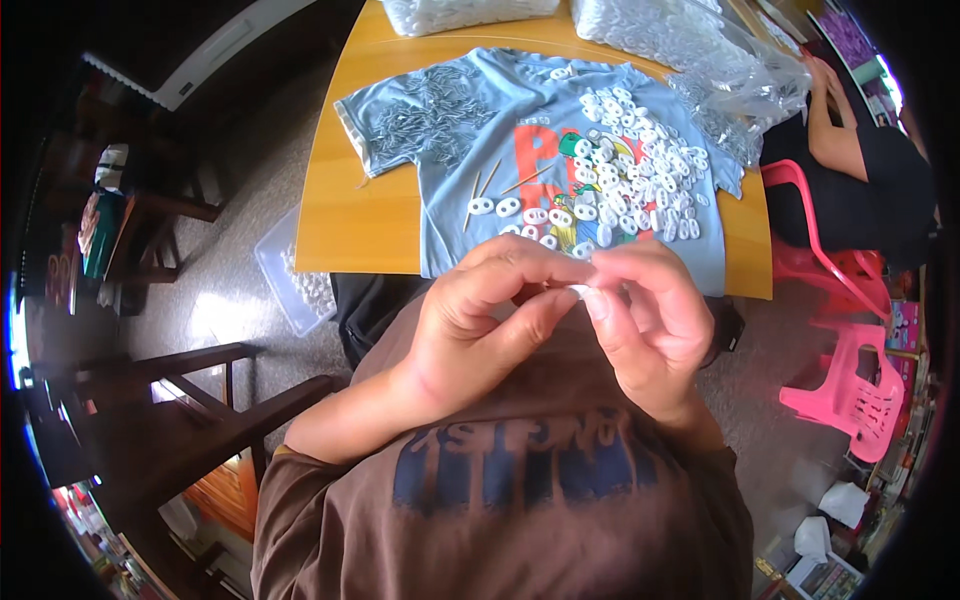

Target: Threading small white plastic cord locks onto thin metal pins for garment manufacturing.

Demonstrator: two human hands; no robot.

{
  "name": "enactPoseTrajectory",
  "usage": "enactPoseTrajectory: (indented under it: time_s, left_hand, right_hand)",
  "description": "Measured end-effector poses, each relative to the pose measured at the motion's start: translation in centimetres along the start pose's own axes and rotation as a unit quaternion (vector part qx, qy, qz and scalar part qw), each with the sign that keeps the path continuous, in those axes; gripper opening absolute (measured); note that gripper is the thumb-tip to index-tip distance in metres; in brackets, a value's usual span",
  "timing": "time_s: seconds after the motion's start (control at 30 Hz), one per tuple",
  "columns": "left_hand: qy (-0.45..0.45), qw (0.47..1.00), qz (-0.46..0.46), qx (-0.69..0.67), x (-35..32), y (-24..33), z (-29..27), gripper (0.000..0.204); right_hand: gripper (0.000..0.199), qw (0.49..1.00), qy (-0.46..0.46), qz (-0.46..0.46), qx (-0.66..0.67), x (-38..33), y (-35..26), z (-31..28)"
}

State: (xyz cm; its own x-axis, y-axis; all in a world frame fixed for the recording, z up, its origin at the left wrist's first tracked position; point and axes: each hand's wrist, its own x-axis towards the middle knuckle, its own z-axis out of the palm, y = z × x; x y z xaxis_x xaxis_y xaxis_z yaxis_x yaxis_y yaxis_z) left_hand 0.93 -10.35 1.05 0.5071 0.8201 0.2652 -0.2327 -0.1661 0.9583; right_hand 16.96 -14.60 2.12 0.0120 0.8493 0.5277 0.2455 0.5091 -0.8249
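Note:
My left hand (490, 315) and my right hand (655, 325) meet in front of my chest, near the table's front edge. Both are closed, pinching a small white plastic piece (580, 289) between thumbs and fingertips; the fingers hide most of it. Just beyond them, a light blue T-shirt (450, 225) lies spread on the table. Many white oval plastic pieces with two holes (640, 185) are heaped on its right half, with several set apart near my fingers. Thin wooden sticks (527, 180) lie left of the heap. Small metal parts (430, 112) cover the left sleeve.
The table (335, 220) is yellow wood. Clear bags (650, 35) of small parts stand at its far side, one spilling clear pieces (725, 125). A person in dark clothes (845, 175) sits at right by pink chairs (850, 390). A clear bin (290, 270) stands on the floor at left.

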Motion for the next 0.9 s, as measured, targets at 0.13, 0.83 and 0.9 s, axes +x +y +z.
enactPoseTrajectory:
  time_s: [0.13,0.83,0.9]
  left_hand:
    - [0.004,0.996,0.037,0.086,-0.2,0.1,-0.6,0.021]
    - [0.127,0.859,0.022,0.495,-0.6,-4.4,-7.2,0.024]
    - [0.107,0.835,0.014,0.539,-0.3,-3.6,-6.9,0.025]
  right_hand:
    - [0.025,1.0,-0.009,0.01,-0.004,0.2,0.6,0.4]
    - [0.008,0.947,-0.132,-0.115,-0.271,9.2,8.7,4.9]
    - [0.01,0.908,-0.148,-0.169,-0.352,10.0,9.4,4.7]
